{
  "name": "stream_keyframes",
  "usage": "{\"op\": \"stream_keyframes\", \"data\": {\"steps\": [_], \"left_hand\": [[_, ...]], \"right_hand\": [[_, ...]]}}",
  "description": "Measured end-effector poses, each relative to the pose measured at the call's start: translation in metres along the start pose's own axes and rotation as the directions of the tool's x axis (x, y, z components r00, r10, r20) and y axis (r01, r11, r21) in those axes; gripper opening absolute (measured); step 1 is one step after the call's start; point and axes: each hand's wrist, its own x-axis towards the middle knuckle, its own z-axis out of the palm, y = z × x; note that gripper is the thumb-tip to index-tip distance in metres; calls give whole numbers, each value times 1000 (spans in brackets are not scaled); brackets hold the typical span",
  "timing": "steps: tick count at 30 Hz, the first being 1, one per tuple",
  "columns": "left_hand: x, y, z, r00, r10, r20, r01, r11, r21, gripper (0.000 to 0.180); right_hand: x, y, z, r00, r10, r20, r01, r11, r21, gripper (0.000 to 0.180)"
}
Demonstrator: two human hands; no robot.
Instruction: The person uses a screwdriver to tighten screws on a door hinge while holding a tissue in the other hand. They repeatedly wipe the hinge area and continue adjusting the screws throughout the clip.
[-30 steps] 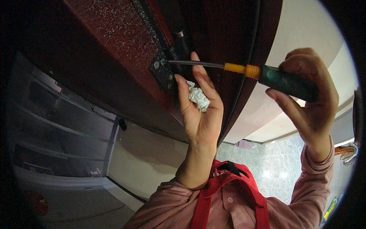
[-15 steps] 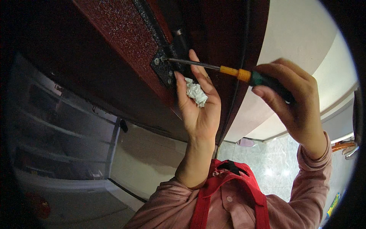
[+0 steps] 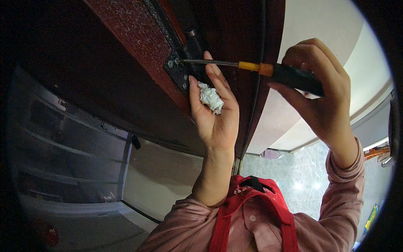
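My right hand [image 3: 319,101] grips the dark handle of a screwdriver [image 3: 273,71] with an orange collar. Its steel shaft runs left and its tip sits on a screw in a black hinge plate [image 3: 178,69] on the dark red door edge [image 3: 138,46]. My left hand [image 3: 214,113] is raised just below the plate, palm toward me, fingers up against the door. A crumpled white tissue [image 3: 211,97] rests in that palm, loosely cupped.
A dark door frame [image 3: 252,50] runs down the middle. White shelving [image 3: 71,151] lies to the left. A pale wall [image 3: 319,25] and a shiny tiled floor [image 3: 294,180] lie to the right, with a pink slipper [image 3: 270,153] on the floor.
My right hand and the screwdriver have shifted left and slightly down, and the hand has turned on the handle. The left hand with the tissue stays by the hinge plate.
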Motion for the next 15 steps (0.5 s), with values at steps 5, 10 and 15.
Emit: {"op": "stream_keyframes", "data": {"steps": [5,10,15], "left_hand": [[-1,4,-3,997,-73,24,73,997,-16,52],[-1,-3,3,999,-29,-18,27,995,-91,52],[-2,0,1,1000,-23,-7,23,999,-36,52]], "right_hand": [[-3,-4,-2,974,184,129,-187,982,14,31],[-3,0,3,999,-3,-34,3,1000,3,30],[-5,-7,0,988,138,70,-143,986,81,29]]}}
